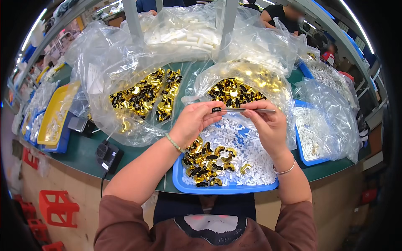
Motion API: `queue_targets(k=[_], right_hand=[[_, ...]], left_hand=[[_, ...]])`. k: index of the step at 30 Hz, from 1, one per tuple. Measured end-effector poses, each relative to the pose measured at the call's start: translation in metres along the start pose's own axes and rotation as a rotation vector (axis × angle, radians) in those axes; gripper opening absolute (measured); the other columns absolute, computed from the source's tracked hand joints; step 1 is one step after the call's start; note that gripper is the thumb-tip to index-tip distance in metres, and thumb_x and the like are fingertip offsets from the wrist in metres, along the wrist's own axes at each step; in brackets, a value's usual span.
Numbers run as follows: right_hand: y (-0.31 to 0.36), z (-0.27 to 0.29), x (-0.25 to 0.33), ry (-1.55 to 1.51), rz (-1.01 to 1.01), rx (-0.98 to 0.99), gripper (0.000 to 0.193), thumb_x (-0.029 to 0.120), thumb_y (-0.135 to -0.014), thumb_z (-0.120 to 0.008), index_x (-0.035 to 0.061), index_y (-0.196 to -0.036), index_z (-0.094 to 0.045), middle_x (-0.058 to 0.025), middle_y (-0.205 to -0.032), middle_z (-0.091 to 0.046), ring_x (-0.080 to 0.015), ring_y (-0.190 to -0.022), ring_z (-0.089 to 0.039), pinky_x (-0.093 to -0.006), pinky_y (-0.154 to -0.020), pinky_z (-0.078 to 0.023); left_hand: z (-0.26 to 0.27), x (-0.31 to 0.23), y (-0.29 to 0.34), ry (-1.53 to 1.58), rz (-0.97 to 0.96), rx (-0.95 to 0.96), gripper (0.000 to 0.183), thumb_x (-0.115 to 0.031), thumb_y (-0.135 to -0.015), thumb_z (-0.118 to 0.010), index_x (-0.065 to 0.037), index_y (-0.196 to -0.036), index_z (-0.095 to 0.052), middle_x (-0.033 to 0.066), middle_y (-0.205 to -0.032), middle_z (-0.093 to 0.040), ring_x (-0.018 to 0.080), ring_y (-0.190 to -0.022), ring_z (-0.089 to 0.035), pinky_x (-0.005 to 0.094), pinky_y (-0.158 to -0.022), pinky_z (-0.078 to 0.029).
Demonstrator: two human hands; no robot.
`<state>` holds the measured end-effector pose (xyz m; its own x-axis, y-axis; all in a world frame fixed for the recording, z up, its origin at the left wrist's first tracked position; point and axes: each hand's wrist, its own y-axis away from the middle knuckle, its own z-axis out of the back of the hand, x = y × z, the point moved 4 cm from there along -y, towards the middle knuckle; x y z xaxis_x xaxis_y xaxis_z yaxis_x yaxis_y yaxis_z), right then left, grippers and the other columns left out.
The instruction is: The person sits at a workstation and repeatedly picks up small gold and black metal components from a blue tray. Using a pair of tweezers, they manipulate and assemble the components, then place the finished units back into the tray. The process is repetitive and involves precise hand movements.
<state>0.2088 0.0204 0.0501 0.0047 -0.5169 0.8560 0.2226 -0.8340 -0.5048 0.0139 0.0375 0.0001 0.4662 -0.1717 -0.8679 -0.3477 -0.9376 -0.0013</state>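
Note:
My left hand (190,125) pinches a small black-and-gold part (216,109) between thumb and fingertips. My right hand (270,127) is closed around slim metal tweezers (264,111), held level, with their tip pointing left at that part. Whether the tip touches it is too small to tell. Both hands are raised over the far side of a blue tray (226,190). Many small white pieces (247,146) are spread in the tray. A heap of gold-and-black parts (205,163) lies at its left side.
Behind the tray, clear plastic bags hold gold-and-black parts (142,94) and white pieces (188,39). A black box with a cable (108,154) sits left on the green table (331,171). Yellow (56,108) and blue trays (307,157) flank me. Other people work beyond the metal frame (228,25).

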Motion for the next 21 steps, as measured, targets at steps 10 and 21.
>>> queue_targets(k=[10, 21], right_hand=[[0.002, -0.006, 0.009, 0.306, 0.144, -0.032, 0.013, -0.005, -0.083, -0.067, -0.0009, -0.095, -0.067, -0.0109, -0.091, -0.069, -0.0167, -0.083, -0.068, -0.0257, -0.076, -0.055], [0.001, -0.007, 0.024, 0.436, 0.409, -0.010, 0.016, -0.006, -0.078, -0.071, 0.0013, -0.092, -0.067, -0.0090, -0.088, -0.070, -0.0190, -0.077, -0.067, -0.0278, -0.068, -0.053]], left_hand=[[-0.005, 0.002, 0.001, -0.080, 0.009, -0.010, 0.033, -0.009, -0.097, -0.047, 0.009, -0.124, -0.054, 0.0171, -0.121, -0.061, 0.0234, -0.114, -0.060, 0.0300, -0.099, -0.049], [-0.004, 0.001, 0.000, -0.115, -0.003, -0.047, 0.031, -0.006, -0.094, -0.052, 0.007, -0.123, -0.056, 0.0148, -0.119, -0.063, 0.0194, -0.109, -0.062, 0.0266, -0.095, -0.051]])
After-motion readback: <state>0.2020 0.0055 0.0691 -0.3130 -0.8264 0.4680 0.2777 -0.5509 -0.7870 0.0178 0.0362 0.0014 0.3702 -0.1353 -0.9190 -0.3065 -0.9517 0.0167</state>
